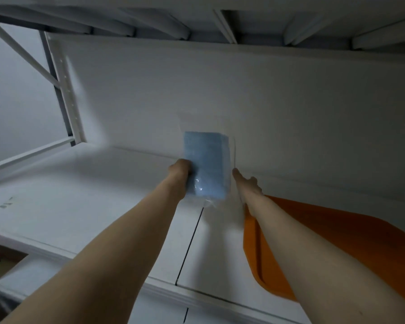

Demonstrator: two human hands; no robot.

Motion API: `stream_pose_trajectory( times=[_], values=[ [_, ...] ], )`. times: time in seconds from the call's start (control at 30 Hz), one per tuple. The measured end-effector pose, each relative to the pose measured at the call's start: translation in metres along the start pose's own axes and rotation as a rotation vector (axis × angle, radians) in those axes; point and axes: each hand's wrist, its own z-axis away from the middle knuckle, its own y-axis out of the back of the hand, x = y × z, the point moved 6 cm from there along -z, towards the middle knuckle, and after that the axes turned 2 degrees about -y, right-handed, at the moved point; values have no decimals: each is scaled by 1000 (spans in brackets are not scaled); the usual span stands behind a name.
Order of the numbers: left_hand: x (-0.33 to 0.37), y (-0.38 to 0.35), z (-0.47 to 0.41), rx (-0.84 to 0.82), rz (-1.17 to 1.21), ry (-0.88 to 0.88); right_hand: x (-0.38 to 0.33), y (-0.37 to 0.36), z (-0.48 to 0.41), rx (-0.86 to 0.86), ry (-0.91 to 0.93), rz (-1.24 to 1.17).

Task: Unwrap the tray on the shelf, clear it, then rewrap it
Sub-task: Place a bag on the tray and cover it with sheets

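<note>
L hand [181,170] clamped on left edge of blue pack [206,164] in clear wrap [207,203], above white shelf [80,206]. R hand [246,183] just right of that grip, blurred, so can't tell if closed. Lower right of grip, orange tray [337,235] lay on shelf under R forearm.

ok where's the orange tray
Head view, lower right: the orange tray lies on the white shelf, partly hidden by the right forearm, right of the blue packet in the left hand.

Storeroom: white metal shelving [63,94] with braces.
</note>
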Motion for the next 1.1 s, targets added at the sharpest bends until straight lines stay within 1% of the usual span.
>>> stream_pose_trajectory(
  times=[0.07,0.13,0.27,0.37,0.47,0.57,0.63,0.73,0.8,0.83,0.9,0.97,1.0,1.03,1.07,1.1],
  values=[
    [-1,-10,6,-56,47,29,6,8,-3,-7,-70,-130],
    [-1,-22,12,-149,84,48,13,11,-5,-47,-132,-268],
    [1,-44,20,-316,114,53,21,18,-4,-155,-148,-460],
    [3,-66,26,-430,124,78,21,26,-2,-252,-112,-516],
    [4,-84,32,-478,138,103,22,35,1,-269,-111,-538],
    [0,-91,28,-467,116,107,20,48,3,-203,-62,-539],
    [-5,-92,22,-439,111,126,23,63,5,-65,-37,-542],
    [-11,-83,17,-403,81,177,34,86,-2,64,-35,-594],
    [-17,-75,11,-394,-25,202,44,101,-7,148,-59,-546],
    [-19,-70,7,-372,-112,188,47,107,-6,173,-57,-519],
    [-23,-59,-10,-276,-281,117,53,112,-4,177,-63,-528],
    [-24,-47,-23,-135,-527,-4,57,110,-2,145,-66,-551],
    [-22,-42,-25,-72,-718,-67,59,107,-2,113,-68,-563],
    [-21,-42,-26,-36,-904,-119,61,104,0,76,-74,-557],
    [-20,-44,-22,-21,-1024,-175,63,100,1,34,-87,-542],
    [-22,-48,-21,-26,-1050,-202,65,97,2,3,-101,-512]
  ],
)
